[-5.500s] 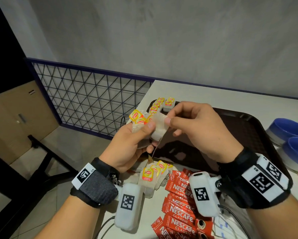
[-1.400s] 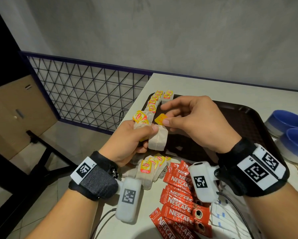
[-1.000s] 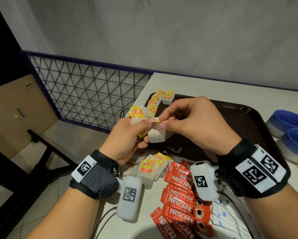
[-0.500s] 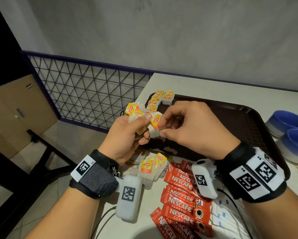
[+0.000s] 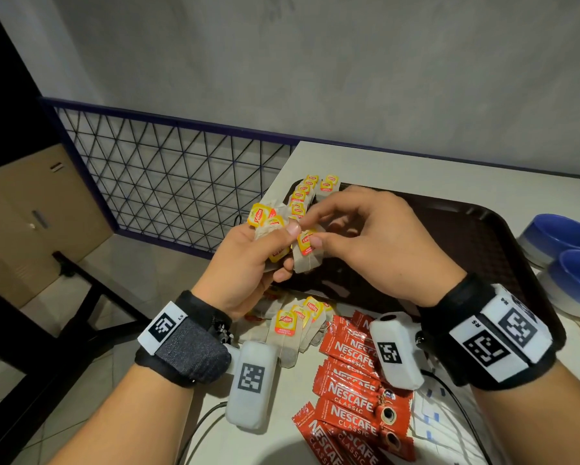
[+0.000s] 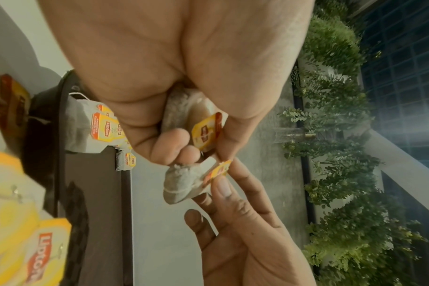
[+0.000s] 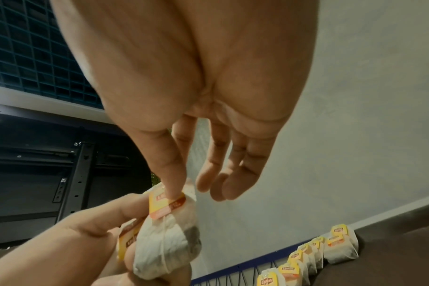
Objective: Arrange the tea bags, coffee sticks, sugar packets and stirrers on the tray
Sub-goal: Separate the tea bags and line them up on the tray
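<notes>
Yellow Lipton tags everywhere: the left hand (image 5: 245,263) is curled round a small bunch of tea bags (image 5: 268,226), kept up over the tray's (image 5: 476,236) 9 o'clock edge, prob. as a ready supply so bags can be fed off one at a time. The right hand (image 5: 375,250) works the front tea bag (image 5: 307,253); its thumb (image 7: 170,180) presses the tag w/ the forefinger behind, a light pinch, while the other fingers (image 7: 223,174) hang loose and spread, touching nothing. A row of bags (image 5: 307,193) already stands along the tray's 10–11 o'clock rim, so the next slot looks just below it. More loose bags (image 5: 292,327), coffee sticks (image 5: 352,387) and white sugar packets (image 5: 442,431) wait on the table at approx. 6 o'clock, off the tray. Stirrers: can't pick them out for sure.
</notes>
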Demonstrator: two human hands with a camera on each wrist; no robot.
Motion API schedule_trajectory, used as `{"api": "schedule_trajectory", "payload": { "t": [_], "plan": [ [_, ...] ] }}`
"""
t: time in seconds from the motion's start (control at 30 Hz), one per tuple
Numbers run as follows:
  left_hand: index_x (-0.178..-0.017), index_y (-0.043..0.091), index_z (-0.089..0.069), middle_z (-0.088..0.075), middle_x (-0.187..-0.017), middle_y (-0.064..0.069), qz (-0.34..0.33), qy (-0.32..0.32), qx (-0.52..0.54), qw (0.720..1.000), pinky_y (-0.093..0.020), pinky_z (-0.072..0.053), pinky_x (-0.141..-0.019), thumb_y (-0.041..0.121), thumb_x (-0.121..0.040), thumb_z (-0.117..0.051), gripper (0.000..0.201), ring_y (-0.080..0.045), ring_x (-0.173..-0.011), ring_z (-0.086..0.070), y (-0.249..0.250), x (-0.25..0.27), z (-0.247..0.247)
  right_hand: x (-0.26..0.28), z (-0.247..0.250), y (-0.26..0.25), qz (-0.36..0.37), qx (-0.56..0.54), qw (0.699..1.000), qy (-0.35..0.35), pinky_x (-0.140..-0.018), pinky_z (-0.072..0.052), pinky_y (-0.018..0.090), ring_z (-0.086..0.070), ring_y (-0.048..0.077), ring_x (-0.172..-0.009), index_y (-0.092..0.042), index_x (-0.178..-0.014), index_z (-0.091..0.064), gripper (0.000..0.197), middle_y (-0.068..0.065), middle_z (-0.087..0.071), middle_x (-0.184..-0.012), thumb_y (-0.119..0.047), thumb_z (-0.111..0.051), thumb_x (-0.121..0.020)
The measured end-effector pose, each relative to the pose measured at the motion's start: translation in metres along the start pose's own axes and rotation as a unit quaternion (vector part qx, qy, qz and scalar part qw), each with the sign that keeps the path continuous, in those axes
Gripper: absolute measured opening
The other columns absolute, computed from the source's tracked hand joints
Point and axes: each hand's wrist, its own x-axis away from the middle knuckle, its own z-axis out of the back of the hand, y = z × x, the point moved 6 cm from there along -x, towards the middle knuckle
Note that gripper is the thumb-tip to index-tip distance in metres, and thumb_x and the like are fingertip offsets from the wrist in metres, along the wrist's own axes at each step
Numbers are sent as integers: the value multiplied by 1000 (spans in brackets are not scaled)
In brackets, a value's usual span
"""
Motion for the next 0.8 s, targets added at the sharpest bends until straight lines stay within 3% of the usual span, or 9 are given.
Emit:
{"api": "schedule_trajectory", "payload": {
  "t": [0.07, 0.27, 0.37, 0.43, 0.53, 0.6, 0.7, 0.8],
  "plan": [
    [-102, -1, -69, -58, -87, -18, -5, -1, 5, 1000, -22, -35, -48, 17, -95, -63, 20, -17, -62, -46, 1, 0, 0, 0, 0, 3, -11, -17, 1000, -5, -85, -59, 28, -70, 3, -93, -35, -96, -77, 17, -14, -74, -96, -19, -81, -89],
    [-102, -1, -69, -60, -90, -18, -2, -2, 11, 1000, -21, -36, -48, 19, -94, -64, 21, -15, -63, -47, 1, 0, -1, -1, 2, 6, -31, -50, 998, -3, -78, -59, 27, -69, 14, -82, -31, -101, -74, 23, -3, -73, -90, -15, -83, -86],
    [-94, 8, -74, -61, -80, -11, -9, 2, -14, 1000, -21, -40, -50, 15, -87, -71, 10, -14, -64, -53, 2, 1, 0, -1, 4, 7, -40, -82, 996, 6, -77, -60, 32, -70, 23, -81, -25, -102, -74, 25, 3, -74, -88, -10, -84, -85],
    [-93, 16, -79, -67, -86, -11, -12, -4, -25, 1000, -20, -43, -53, 8, -85, -76, 11, -16, -71, -57, 2, 2, -1, 0, 5, 7, -45, -100, 994, 7, -76, -61, 35, -69, 28, -80, -22, -104, -74, 27, 7, -74, -87, -6, -84, -84],
    [-92, 16, -80, -67, -97, -19, -7, 9, -21, 1000, -19, -44, -53, 7, -83, -78, 13, -24, -78, -54, 0, 2, 1, -1, 4, 8, -54, -110, 992, -7, -74, -60, 29, -67, 19, -70, -20, -106, -74, 33, 9, -75, -87, -2, -84, -81],
    [-93, 14, -79, -68, -97, -21, -6, 15, -21, 1000, -19, -45, -53, 8, -84, -78, 12, -23, -78, -57, -1, 2, 1, -1, 2, 9, -66, -107, 992, -33, -76, -61, 26, -68, 12, -71, -20, -109, -73, 38, 8, -75, -88, -1, -86, -79],
    [-95, 12, -75, -70, -92, -16, -7, 20, -20, 1000, -19, -48, -53, 7, -81, -73, 14, -17, -71, -64, 0, 2, 0, 1, -1, 11, -91, -82, 989, -83, -80, -60, 30, -73, 14, -77, -26, -111, -74, 37, 3, -77, -89, -14, -88, -79],
    [-95, 16, -77, -72, -96, -18, -12, 4, -36, 999, -24, -49, -62, 4, -85, -73, 16, -22, -79, -67, 1, 2, -2, 2, 0, 10, -110, -72, 988, -85, -73, -58, 25, -74, 13, -80, -28, -102, -78, 27, -4, -77, -86, -39, -86, -79]
  ]
}}
